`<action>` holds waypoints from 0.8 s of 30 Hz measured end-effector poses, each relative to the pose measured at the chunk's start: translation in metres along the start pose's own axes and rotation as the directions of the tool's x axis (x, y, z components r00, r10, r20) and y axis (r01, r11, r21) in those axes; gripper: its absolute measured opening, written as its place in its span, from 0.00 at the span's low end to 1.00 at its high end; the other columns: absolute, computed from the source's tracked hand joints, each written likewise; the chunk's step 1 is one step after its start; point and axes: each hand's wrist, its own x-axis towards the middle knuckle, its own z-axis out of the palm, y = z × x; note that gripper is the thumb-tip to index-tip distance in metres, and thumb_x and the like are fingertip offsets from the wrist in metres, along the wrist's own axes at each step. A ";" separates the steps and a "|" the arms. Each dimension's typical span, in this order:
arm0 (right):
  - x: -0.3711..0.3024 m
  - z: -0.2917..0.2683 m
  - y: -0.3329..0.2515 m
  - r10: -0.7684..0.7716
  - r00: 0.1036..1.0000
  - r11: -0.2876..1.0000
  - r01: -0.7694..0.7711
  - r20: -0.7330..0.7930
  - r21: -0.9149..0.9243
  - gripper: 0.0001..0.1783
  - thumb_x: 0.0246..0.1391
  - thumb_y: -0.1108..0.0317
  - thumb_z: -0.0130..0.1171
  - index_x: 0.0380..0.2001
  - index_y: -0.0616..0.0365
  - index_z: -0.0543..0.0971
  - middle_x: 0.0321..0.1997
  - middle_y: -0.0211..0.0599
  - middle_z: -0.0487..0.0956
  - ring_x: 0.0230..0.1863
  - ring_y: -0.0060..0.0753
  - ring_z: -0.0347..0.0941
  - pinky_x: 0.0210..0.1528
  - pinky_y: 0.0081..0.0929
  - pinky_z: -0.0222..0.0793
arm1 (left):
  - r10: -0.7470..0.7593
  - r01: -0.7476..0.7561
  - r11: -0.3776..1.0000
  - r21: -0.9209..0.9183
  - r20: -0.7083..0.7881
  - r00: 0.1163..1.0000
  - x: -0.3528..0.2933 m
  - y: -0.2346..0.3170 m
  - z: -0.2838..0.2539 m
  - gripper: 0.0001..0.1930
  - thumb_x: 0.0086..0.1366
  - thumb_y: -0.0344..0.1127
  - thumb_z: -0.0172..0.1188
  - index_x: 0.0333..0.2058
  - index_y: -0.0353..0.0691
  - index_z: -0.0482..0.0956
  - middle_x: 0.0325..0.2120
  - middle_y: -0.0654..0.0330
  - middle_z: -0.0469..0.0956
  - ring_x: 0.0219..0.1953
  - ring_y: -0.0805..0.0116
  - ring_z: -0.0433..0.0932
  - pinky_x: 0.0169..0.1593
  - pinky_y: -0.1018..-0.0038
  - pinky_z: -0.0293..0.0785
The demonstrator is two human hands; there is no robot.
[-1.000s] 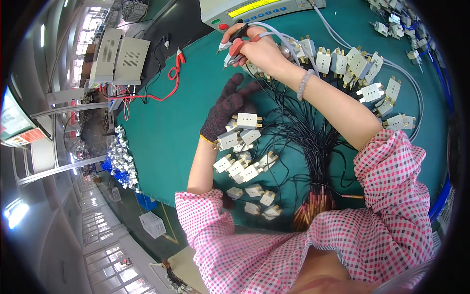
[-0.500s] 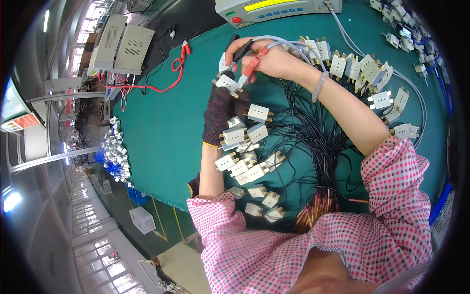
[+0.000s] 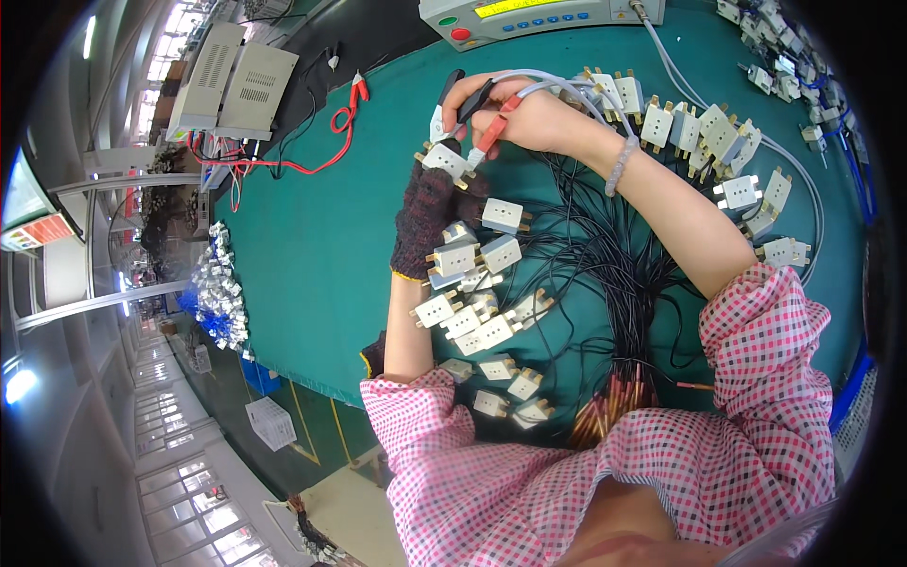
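Observation:
My left hand (image 3: 427, 213), in a dark knit glove, grips a white plug block (image 3: 446, 162) with brass prongs. Bare and wearing a beaded bracelet, my right hand (image 3: 522, 115) is closed on a pair of test clips. The red clip (image 3: 495, 128) and the black clip (image 3: 475, 98) both point down to the block; their jaws meet or nearly meet its prongs. Grey cables (image 3: 578, 92) trail from the clips over my right wrist. Black wires (image 3: 619, 265) run from many similar plug blocks (image 3: 493, 333) to a bundle with copper-coloured ends (image 3: 609, 408) near my body.
A tester (image 3: 534, 21) with a yellow display stands at the far edge of the green mat (image 3: 312, 274). At the far left are a beige instrument (image 3: 248, 90) and a red lead (image 3: 346, 123). Piles of white connectors (image 3: 215, 293) lie left and far right. More plugs (image 3: 718, 137) sit right.
The view has shifted slightly. Both hands keep nearly the same pose, with the clips still held at the plug block.

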 end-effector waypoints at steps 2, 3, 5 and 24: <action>0.000 0.000 -0.001 0.015 1.000 1.000 -0.015 -0.020 -0.020 0.12 0.48 0.78 0.47 0.34 0.62 0.78 0.33 0.37 0.77 0.27 0.25 0.73 0.25 0.20 0.72 | 0.005 -0.005 1.000 -0.020 -0.011 1.000 0.000 0.000 0.001 0.30 0.64 0.49 0.57 0.59 0.41 0.62 0.37 0.55 0.77 0.31 0.68 0.77 0.32 0.73 0.75; -0.001 0.001 -0.002 0.017 1.000 1.000 -0.018 -0.022 -0.023 0.12 0.48 0.78 0.47 0.34 0.62 0.78 0.33 0.36 0.77 0.26 0.24 0.72 0.25 0.20 0.72 | 0.009 -0.010 1.000 -0.030 -0.015 1.000 -0.001 0.000 0.002 0.30 0.64 0.49 0.57 0.59 0.41 0.62 0.37 0.55 0.77 0.31 0.68 0.77 0.32 0.73 0.75; -0.002 0.002 -0.004 0.021 1.000 0.999 -0.022 -0.020 -0.039 0.11 0.49 0.78 0.47 0.34 0.62 0.78 0.33 0.36 0.77 0.26 0.24 0.72 0.25 0.20 0.72 | 0.017 -0.018 0.999 -0.027 -0.032 0.999 -0.001 -0.001 0.005 0.29 0.64 0.48 0.57 0.59 0.42 0.62 0.37 0.55 0.77 0.31 0.69 0.77 0.33 0.74 0.75; 0.007 -0.023 -0.030 -0.162 0.981 0.948 0.185 -0.106 0.258 0.13 0.52 0.75 0.46 0.39 0.61 0.76 0.31 0.39 0.78 0.26 0.29 0.78 0.23 0.18 0.72 | -0.074 0.209 0.921 -0.328 0.381 0.922 0.026 0.011 0.003 0.30 0.69 0.62 0.36 0.45 0.42 0.76 0.46 0.42 0.75 0.18 0.64 0.71 0.21 0.74 0.68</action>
